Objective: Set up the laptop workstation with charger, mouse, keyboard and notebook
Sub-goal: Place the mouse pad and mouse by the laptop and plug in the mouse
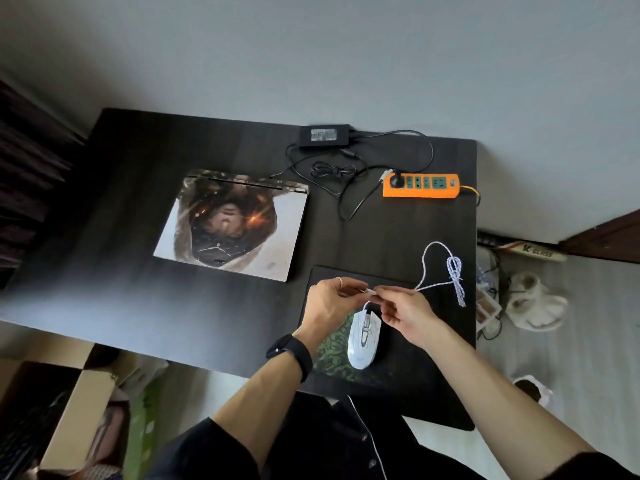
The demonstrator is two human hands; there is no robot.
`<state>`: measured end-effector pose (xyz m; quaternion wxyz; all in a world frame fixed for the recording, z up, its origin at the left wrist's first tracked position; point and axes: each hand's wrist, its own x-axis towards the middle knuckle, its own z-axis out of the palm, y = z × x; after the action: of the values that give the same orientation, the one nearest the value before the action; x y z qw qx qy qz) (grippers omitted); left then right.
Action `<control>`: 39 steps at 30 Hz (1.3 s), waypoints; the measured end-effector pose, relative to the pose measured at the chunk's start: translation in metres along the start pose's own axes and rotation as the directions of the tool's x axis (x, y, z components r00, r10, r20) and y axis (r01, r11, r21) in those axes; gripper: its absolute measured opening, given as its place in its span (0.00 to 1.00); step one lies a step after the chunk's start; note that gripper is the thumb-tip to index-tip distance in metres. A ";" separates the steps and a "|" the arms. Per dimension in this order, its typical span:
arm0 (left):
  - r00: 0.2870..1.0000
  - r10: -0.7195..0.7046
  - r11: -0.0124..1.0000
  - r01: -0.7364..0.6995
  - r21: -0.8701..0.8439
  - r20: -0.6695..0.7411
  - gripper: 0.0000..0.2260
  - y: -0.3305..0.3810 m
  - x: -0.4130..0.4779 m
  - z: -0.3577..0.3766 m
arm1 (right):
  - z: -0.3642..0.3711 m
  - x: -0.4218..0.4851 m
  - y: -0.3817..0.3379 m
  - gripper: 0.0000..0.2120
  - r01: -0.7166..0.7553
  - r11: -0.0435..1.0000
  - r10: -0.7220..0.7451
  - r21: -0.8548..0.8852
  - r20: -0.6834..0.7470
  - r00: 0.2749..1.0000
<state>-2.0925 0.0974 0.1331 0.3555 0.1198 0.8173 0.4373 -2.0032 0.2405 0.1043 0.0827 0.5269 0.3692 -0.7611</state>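
While both hands work low over the near right corner of the dark wooden table (121, 202), look closest in first: the black mouse pad with a green pattern (405, 372) is down, and the white wired mouse (363, 337) sits on it. Just above the mouse the left hand (329, 303) and right hand (405, 313) come together, fingertips nearly touching, each pinching the white braided mouse cable (429, 251). A small pale piece sits between the fingers; plug or tie, I cannot tell. From the right hand the cable loops away to a short bundle lying near the table's right edge, so it looks only partly unwound and not yet plugged in.

Further out, the closed laptop with a printed picture on its lid (235, 223) lies left of centre, lid down. Beyond it, the orange power strip (420, 185) carries a black plug, and thin black leads run to the black charger brick (323, 136) at the far edge. One lead reaches the laptop's back corner; whether it is seated, I cannot tell.

My read: charger and mouse are placed, the mouse hookup is in hand, and the lid, keyboard and notebook remain. No keyboard or notebook is on the table.
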 end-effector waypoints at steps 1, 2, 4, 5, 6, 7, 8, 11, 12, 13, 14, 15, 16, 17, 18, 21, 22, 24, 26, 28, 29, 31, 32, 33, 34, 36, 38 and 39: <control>1.000 0.000 1.000 -0.001 -0.011 -0.031 0.10 0.000 0.001 -0.005 | 0.007 -0.001 -0.001 0.04 0.008 0.999 -0.008 -0.034 0.010 1.000; 0.999 -0.003 1.000 0.002 -0.027 -0.048 0.09 -0.002 0.004 -0.011 | 0.015 -0.001 -0.001 0.04 0.024 0.996 -0.023 -0.087 0.017 1.000; 0.998 -0.004 0.999 0.001 -0.048 -0.058 0.07 -0.008 0.011 -0.024 | 0.030 0.000 -0.002 0.04 0.088 0.969 -0.085 -0.231 0.020 0.996; 0.998 0.001 0.999 -0.004 -0.047 -0.060 0.06 -0.011 0.014 -0.030 | 0.034 0.001 -0.002 0.04 0.137 0.939 -0.135 -0.316 0.026 0.990; 0.998 0.011 0.999 -0.014 -0.043 -0.057 0.05 -0.015 0.019 -0.039 | 0.040 0.004 -0.001 0.04 0.201 0.890 -0.205 -0.411 0.034 0.978; 0.999 0.024 0.999 -0.026 -0.042 -0.042 0.04 -0.020 0.025 -0.048 | 0.046 0.006 0.001 0.04 0.272 0.810 -0.295 -0.519 0.041 0.955; 0.999 0.036 0.998 -0.037 -0.047 -0.020 0.03 -0.024 0.032 -0.056 | 0.050 0.010 0.003 0.04 0.335 0.695 -0.391 -0.636 0.057 0.919; 0.994 0.068 0.996 -0.062 -0.068 0.089 0.03 -0.026 0.052 -0.082 | 0.063 0.017 0.000 0.09 0.421 0.403 -0.536 -0.813 0.163 0.828; 0.988 0.080 0.995 -0.070 -0.077 0.134 0.03 -0.025 0.060 -0.091 | 0.069 0.019 -0.004 0.12 0.415 0.364 -0.529 -0.834 0.182 0.829; 0.980 0.102 0.992 -0.088 -0.086 0.170 0.03 -0.026 0.068 -0.101 | 0.077 0.021 -0.009 0.15 0.396 0.362 -0.493 -0.844 0.187 0.850; 0.973 0.128 0.990 -0.113 -0.088 0.194 0.03 -0.026 0.075 -0.110 | 0.085 0.020 -0.015 0.15 0.377 0.416 -0.427 -0.827 0.189 0.884; 0.967 0.147 0.988 -0.134 -0.075 0.209 0.03 -0.027 0.082 -0.120 | 0.093 0.018 -0.022 0.14 0.361 0.513 -0.330 -0.779 0.210 0.920; 0.964 0.155 0.988 -0.149 -0.045 0.217 0.03 -0.028 0.089 -0.130 | 0.102 0.018 -0.029 0.13 0.345 0.596 -0.244 -0.725 0.246 0.938; 0.964 0.162 0.986 -0.164 -0.007 0.211 0.03 -0.029 0.095 -0.139 | 0.111 0.017 -0.035 0.12 0.344 0.636 -0.206 -0.691 0.277 0.938; 0.967 0.162 0.985 -0.171 0.029 0.198 0.04 -0.030 0.099 -0.146 | 0.117 0.017 -0.040 0.11 0.352 0.650 -0.202 -0.674 0.293 0.935; 0.978 0.147 0.972 -0.171 0.164 0.149 0.06 -0.039 0.109 -0.163 | 0.134 0.028 -0.042 0.09 0.366 0.683 -0.244 -0.632 0.275 0.930; 0.982 0.142 0.958 -0.169 0.234 0.127 0.06 -0.043 0.112 -0.166 | 0.138 0.033 -0.041 0.09 0.372 0.665 -0.270 -0.648 0.255 0.928; 0.987 0.144 0.910 -0.161 0.383 0.071 0.05 -0.054 0.117 -0.171 | 0.138 0.046 -0.037 0.09 0.364 0.539 -0.335 -0.760 0.203 0.920; 0.990 0.134 0.847 -0.138 0.513 0.044 0.12 -0.064 0.121 -0.172 | 0.135 0.060 -0.032 0.09 0.343 0.401 -0.419 -0.850 0.163 0.893; 0.995 0.094 0.780 -0.101 0.617 0.045 0.24 -0.074 0.128 -0.168 | 0.127 0.077 -0.025 0.09 0.358 0.311 -0.524 -0.880 0.156 0.837; 0.996 0.082 0.750 -0.083 0.656 0.033 0.29 -0.078 0.131 -0.166 | 0.123 0.086 -0.021 0.10 0.371 0.263 -0.573 -0.891 0.165 0.803; 0.995 0.095 0.702 -0.053 0.711 -0.019 0.35 -0.085 0.140 -0.162 | 0.119 0.104 -0.013 0.10 0.397 0.146 -0.661 -0.906 0.209 0.720; 0.993 0.105 0.682 -0.038 0.731 -0.047 0.36 -0.087 0.147 -0.158 | 0.117 0.115 -0.010 0.10 0.405 0.095 -0.695 -0.910 0.230 0.681; 0.992 0.107 0.674 -0.026 0.739 -0.063 0.37 -0.088 0.152 -0.153 | 0.116 0.125 -0.008 0.10 0.409 0.050 -0.723 -0.911 0.249 0.644; 0.992 0.104 0.673 -0.019 0.739 -0.069 0.38 -0.088 0.156 -0.148 | 0.116 0.133 -0.005 0.09 0.410 0.010 -0.744 -0.912 0.267 0.612; 0.990 0.120 0.667 -0.030 0.745 -0.067 0.40 -0.090 0.163 -0.136 | 0.115 0.148 0.002 0.09 0.416 -0.028 -0.774 -0.909 0.283 0.567; 0.979 0.188 0.638 -0.063 0.768 -0.076 0.39 -0.095 0.168 -0.128 | 0.116 0.158 0.009 0.08 0.449 -0.021 -0.790 -0.893 0.290 0.540; 0.973 0.214 0.618 -0.068 0.783 -0.084 0.39 -0.097 0.171 -0.123 | 0.115 0.162 0.013 0.08 0.470 -0.020 -0.799 -0.882 0.297 0.523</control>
<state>-2.2889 0.0493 0.0187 0.1629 0.2874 0.9406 0.0783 -2.1521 0.1994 -0.0219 -0.0667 0.2592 0.9224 -0.2786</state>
